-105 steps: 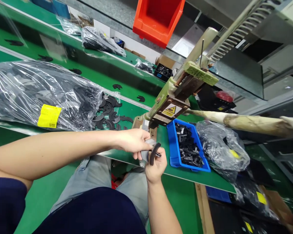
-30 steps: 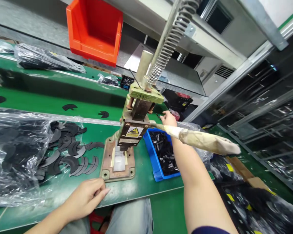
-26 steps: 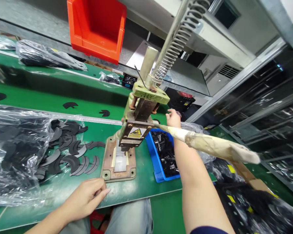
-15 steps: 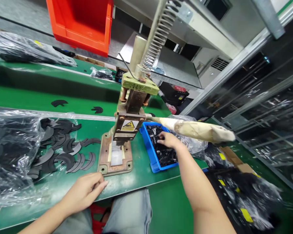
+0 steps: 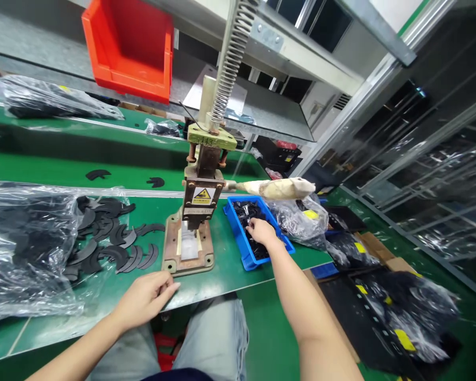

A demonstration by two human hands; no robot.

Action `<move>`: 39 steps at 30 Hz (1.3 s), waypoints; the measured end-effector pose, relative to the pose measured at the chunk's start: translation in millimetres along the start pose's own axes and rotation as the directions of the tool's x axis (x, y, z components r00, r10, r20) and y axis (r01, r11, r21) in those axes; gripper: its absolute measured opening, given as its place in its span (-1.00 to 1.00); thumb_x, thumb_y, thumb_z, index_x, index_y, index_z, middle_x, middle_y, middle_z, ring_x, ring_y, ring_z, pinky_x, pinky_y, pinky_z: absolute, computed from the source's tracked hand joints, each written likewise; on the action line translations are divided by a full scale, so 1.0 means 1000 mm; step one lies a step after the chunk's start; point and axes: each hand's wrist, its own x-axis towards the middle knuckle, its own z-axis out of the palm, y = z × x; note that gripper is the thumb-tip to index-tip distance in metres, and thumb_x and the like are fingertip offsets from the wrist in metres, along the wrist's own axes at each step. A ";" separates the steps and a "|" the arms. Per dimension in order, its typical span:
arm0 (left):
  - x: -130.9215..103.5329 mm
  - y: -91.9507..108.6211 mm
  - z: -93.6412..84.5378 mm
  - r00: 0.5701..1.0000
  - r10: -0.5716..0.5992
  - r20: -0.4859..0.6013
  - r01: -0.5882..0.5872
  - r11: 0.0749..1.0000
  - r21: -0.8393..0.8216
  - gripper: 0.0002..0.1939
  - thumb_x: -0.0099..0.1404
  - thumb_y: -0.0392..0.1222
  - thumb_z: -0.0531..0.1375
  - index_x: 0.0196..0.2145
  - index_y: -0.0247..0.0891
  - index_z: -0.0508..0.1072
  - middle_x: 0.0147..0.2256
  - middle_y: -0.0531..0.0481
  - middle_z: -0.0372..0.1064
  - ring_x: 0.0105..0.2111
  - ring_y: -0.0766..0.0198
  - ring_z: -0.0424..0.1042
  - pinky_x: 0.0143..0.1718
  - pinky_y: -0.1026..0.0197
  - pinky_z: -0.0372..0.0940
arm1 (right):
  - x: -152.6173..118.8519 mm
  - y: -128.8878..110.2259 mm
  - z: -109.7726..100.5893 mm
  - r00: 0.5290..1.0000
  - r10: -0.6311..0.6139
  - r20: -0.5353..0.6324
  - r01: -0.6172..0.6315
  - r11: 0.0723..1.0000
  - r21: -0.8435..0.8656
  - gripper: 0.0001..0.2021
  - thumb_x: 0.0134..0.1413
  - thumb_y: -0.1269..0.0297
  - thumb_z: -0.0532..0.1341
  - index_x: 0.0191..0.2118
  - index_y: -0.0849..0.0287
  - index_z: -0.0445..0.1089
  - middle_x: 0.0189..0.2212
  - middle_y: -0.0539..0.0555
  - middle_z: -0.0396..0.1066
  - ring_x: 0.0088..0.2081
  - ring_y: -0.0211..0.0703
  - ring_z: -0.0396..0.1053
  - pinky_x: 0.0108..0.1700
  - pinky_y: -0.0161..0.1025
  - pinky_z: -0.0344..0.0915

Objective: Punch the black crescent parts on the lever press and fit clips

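Note:
My right hand (image 5: 262, 233) reaches into a blue bin (image 5: 246, 259) of small black plastic parts (image 5: 244, 210). Its thumb and fingers are pinched together among the parts; what they hold is too small to make out. On the front of the table rests my left hand (image 5: 148, 296), its fingers curled in and no object showing in it. Just beyond it stands a hand press (image 5: 202, 198), whose base plate (image 5: 208, 248) carries a pale block (image 5: 189, 247) under the ram. The press lever (image 5: 281, 188), wrapped in pale material, sticks out to the right above the bin.
Curved black pieces (image 5: 115, 254) spill from a clear plastic bag (image 5: 27, 248) on the left. Two more dark pieces (image 5: 98, 174) lie farther back. A red bin (image 5: 130, 74) sits on the shelf above. Bagged parts (image 5: 412, 312) and cardboard are at the right.
The view has shifted somewhat. My right hand stays in the blue bin, and its fingers have closed together among the parts. The left hand remains by the press base.

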 end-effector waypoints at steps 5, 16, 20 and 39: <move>-0.002 0.000 0.000 0.999 -0.009 -0.048 0.008 0.999 -0.035 -0.60 0.51 0.10 0.08 -0.41 -0.19 0.38 -0.45 0.04 0.37 -0.43 0.24 0.36 -0.33 0.22 0.23 | -0.023 -0.004 -0.014 0.979 0.011 -0.201 0.042 0.965 0.258 -0.64 0.32 0.02 0.22 0.04 0.18 0.43 -0.04 0.12 0.50 -0.04 -0.12 0.48 0.08 -0.01 0.47; 0.012 0.053 -0.035 0.927 0.270 -0.262 -0.314 0.938 -0.144 -0.67 0.47 -0.17 0.22 0.16 -0.13 0.43 -0.09 -0.08 0.45 -0.23 0.26 0.45 -0.18 0.20 0.40 | -0.152 -0.089 0.062 0.976 -0.197 -0.091 0.167 0.414 0.895 -0.61 0.24 -0.13 0.21 -0.05 0.08 0.35 -0.39 0.01 0.53 -0.46 -0.27 0.39 -0.37 -0.26 0.36; 0.014 0.066 -0.035 0.932 0.305 -0.196 -0.339 0.925 -0.174 -0.64 0.46 -0.18 0.23 0.19 -0.14 0.43 -0.05 -0.11 0.48 -0.24 0.27 0.48 -0.15 0.18 0.43 | -0.173 -0.113 0.086 0.964 -0.264 -0.002 0.056 0.199 0.978 -0.67 0.27 -0.10 0.22 -0.18 0.08 0.30 -0.47 -0.05 0.46 -0.53 -0.36 0.27 -0.43 -0.34 0.23; -0.005 0.062 -0.026 0.916 0.321 -0.240 -0.367 0.912 -0.185 -0.78 0.44 -0.27 0.24 0.02 -0.17 0.53 -0.12 -0.12 0.55 -0.12 0.20 0.54 -0.15 0.17 0.46 | -0.179 -0.129 0.101 0.936 -0.344 0.078 -0.039 0.120 0.992 -0.66 0.25 -0.08 0.26 -0.27 0.10 0.29 -0.56 -0.12 0.36 -0.56 -0.41 0.16 -0.46 -0.37 0.10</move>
